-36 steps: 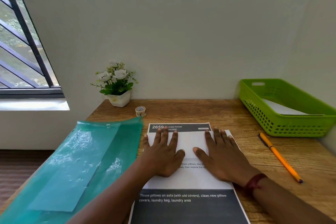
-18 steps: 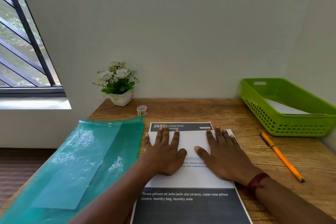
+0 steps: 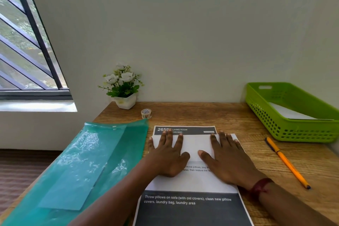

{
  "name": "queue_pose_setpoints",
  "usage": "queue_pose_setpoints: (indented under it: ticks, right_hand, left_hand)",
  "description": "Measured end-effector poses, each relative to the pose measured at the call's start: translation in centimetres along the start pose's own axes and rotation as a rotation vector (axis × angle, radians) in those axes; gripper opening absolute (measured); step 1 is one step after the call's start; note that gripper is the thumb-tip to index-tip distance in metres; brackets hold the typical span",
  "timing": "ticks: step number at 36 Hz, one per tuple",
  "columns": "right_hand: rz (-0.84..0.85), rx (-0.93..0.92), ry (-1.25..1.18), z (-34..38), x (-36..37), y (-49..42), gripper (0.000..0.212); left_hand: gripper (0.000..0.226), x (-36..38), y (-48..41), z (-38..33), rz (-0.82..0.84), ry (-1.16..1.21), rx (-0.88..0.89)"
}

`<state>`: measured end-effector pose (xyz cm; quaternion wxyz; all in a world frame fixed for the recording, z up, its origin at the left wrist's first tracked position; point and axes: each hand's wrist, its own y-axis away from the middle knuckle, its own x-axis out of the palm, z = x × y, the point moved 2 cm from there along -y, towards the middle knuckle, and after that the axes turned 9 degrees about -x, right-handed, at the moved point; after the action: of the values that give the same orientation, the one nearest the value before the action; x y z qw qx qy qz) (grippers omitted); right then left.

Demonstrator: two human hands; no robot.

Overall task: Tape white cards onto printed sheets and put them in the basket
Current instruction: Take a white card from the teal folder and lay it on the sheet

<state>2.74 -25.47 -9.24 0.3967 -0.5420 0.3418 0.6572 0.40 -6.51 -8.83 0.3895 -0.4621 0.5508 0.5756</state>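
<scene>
A printed sheet (image 3: 190, 205) with dark bands and white text lies on the wooden desk in front of me. A white card (image 3: 194, 145) lies across its upper part, just below the "LIVING ROOM" header. My left hand (image 3: 167, 154) presses flat on the card's left half, fingers spread. My right hand (image 3: 226, 158) presses flat on its right half, thumb on the card. A small roll of patterned tape (image 3: 146, 113) stands behind the sheet. The green basket (image 3: 271, 123) sits at the right with white paper inside.
A teal plastic folder (image 3: 88, 167) with paper inside lies at the left, overhanging the desk edge. An orange pencil (image 3: 288, 162) lies between sheet and basket. A potted white flower (image 3: 123, 86) stands by the back wall. A barred window is at far left.
Both hands stay flat on the card. Only the view has shifted slightly.
</scene>
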Motion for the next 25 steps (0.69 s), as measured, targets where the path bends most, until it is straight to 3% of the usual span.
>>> queue_pose_setpoints:
  ticks: [10, 14, 20, 25]
  right_hand:
    - [-0.104, -0.019, -0.077, -0.2, -0.8, -0.3, 0.08]
    - [-0.168, -0.036, -0.104, -0.3, -1.2, -0.4, 0.078]
    - [-0.199, -0.077, -0.167, -0.2, -1.5, -0.3, 0.071]
    - [-0.252, -0.105, -0.187, -0.1, -2.0, 0.0, 0.063]
  left_hand:
    - [0.067, -2.7, -0.3, 0.4, -0.006, 0.033, -0.011]
    - [0.058, -6.3, -0.9, 1.2, -0.154, 0.159, 0.01]
    - [0.037, -9.0, -4.3, 5.8, -0.498, 0.346, -0.163]
    - [0.022, -9.3, -6.4, 8.6, -0.582, 0.405, -0.218]
